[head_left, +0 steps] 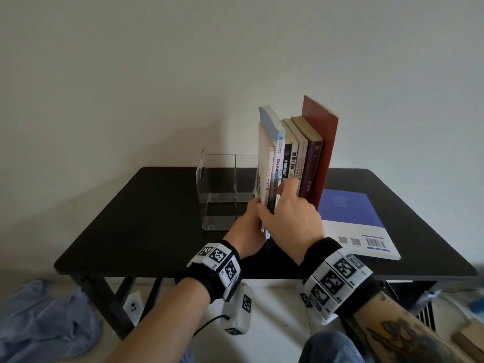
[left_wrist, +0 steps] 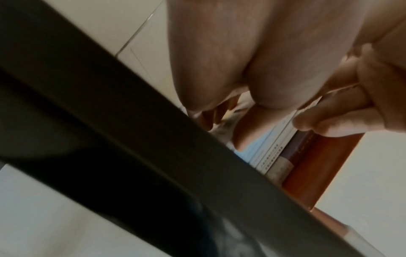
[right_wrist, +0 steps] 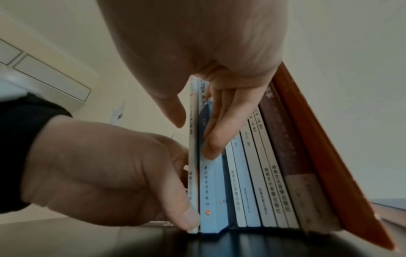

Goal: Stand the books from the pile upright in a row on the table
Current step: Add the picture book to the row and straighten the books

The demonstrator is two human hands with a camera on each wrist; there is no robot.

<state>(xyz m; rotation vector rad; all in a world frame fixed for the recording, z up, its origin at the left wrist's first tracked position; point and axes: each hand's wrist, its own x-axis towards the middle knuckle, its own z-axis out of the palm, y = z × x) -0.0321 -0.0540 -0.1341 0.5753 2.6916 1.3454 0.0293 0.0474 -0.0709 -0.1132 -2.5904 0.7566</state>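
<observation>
Several books stand upright in a row (head_left: 296,158) on the black table (head_left: 144,218), with a tall red-brown book (head_left: 326,142) at the right end. At the left end is a thin pale book (head_left: 265,163). My left hand (head_left: 251,218) pinches its lower edge, thumb (right_wrist: 186,219) on the spine and fingers on the left cover. My right hand (head_left: 288,203) lies against the spines with straight fingers (right_wrist: 217,132) pressed on the light blue book (right_wrist: 211,191) beside it. One blue and white book (head_left: 348,213) lies flat to the right of the row.
A clear acrylic book holder (head_left: 222,179) stands just left of the row. The wall rises right behind the table. A blue cloth (head_left: 44,323) and a white socket (head_left: 133,306) lie on the floor under the table's front left.
</observation>
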